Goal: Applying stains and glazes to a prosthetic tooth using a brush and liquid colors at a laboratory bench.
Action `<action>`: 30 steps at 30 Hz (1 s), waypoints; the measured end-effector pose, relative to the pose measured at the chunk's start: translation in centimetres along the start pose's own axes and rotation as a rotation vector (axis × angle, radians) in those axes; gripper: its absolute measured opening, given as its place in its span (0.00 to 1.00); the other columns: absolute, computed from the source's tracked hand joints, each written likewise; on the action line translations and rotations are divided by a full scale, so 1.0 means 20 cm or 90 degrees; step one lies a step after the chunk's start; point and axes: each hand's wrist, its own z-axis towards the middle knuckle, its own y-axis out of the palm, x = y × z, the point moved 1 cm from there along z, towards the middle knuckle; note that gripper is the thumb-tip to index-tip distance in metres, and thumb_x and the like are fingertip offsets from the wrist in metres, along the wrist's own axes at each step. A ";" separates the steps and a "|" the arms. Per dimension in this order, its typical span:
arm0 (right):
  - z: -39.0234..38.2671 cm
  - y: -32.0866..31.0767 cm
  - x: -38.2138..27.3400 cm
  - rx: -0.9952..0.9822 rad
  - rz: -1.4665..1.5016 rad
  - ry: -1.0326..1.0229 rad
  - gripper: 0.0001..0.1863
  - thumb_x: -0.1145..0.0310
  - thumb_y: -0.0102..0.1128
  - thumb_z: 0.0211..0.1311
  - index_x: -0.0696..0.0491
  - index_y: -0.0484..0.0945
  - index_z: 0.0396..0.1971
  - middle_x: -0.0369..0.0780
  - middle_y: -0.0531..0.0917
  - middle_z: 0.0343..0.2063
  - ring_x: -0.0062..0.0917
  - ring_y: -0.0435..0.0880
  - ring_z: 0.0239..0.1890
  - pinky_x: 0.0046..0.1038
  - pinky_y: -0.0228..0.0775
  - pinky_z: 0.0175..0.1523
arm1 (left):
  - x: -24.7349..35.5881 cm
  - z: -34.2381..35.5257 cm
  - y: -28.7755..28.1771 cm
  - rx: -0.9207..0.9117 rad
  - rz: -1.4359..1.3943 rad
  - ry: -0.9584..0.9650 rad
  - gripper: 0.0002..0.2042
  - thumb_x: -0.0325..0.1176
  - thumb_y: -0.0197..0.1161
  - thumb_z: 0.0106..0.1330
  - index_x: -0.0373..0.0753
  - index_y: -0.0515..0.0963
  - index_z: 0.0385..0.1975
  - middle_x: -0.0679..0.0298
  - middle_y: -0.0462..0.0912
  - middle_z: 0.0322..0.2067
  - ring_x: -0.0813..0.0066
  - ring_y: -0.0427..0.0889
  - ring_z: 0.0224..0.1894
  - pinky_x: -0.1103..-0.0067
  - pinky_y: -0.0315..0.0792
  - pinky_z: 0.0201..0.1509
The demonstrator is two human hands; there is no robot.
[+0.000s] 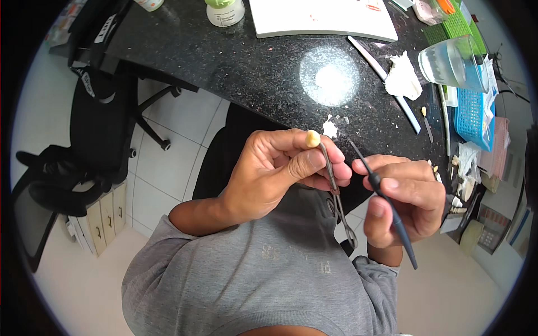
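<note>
My left hand [260,176] is closed round thin metal forceps [338,206], pinching them between thumb and fingers. At the forceps' upper end, just above my thumb, sits a small yellowish tooth crown [313,138]. My right hand [414,190] grips a slim dark fine-tipped tool [392,210] like a pen; whether its tip is a brush or a point is too small to tell. That tip points up and left, to the right of the crown and apart from it. Both hands are over my lap at the table's near edge.
On the black speckled table [235,73] lie white crumbs [330,129], a crumpled white tissue [403,78] and a long flat strip [367,56]. Farther right are a glass of water [454,64] and a blue basket [473,120]. A white slab [325,19] and green-lidded jar [225,12] stand behind.
</note>
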 end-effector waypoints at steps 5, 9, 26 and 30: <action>-0.01 0.02 0.03 0.023 0.022 -0.039 0.10 0.86 0.59 0.41 0.66 0.71 0.27 0.46 0.76 0.20 0.30 0.81 0.23 0.36 0.83 0.35 | 0.01 0.00 0.00 -0.022 -0.012 -0.043 0.08 0.31 0.54 0.66 0.33 0.76 0.35 0.58 0.78 0.32 0.68 0.82 0.35 0.75 0.82 0.34; 0.00 0.03 0.03 0.052 0.043 -0.041 0.09 0.85 0.59 0.40 0.65 0.71 0.24 0.44 0.76 0.18 0.28 0.81 0.21 0.35 0.83 0.34 | 0.02 0.00 0.01 -0.002 0.025 -0.034 0.07 0.30 0.55 0.66 0.33 0.76 0.36 0.57 0.79 0.32 0.69 0.83 0.35 0.75 0.82 0.35; 0.00 -0.01 0.03 -0.085 -0.014 -0.016 0.08 0.81 0.55 0.51 0.63 0.68 0.31 0.47 0.74 0.23 0.37 0.82 0.31 0.40 0.80 0.43 | 0.03 0.02 0.02 0.011 0.054 -0.037 0.08 0.30 0.56 0.65 0.30 0.76 0.35 0.56 0.80 0.31 0.71 0.83 0.34 0.77 0.82 0.35; 0.01 0.00 0.03 -0.086 -0.024 -0.016 0.08 0.81 0.55 0.52 0.63 0.68 0.31 0.47 0.74 0.23 0.37 0.82 0.31 0.40 0.80 0.42 | 0.03 0.01 0.02 0.008 0.053 -0.031 0.08 0.30 0.57 0.65 0.31 0.77 0.34 0.56 0.80 0.31 0.71 0.82 0.33 0.77 0.82 0.34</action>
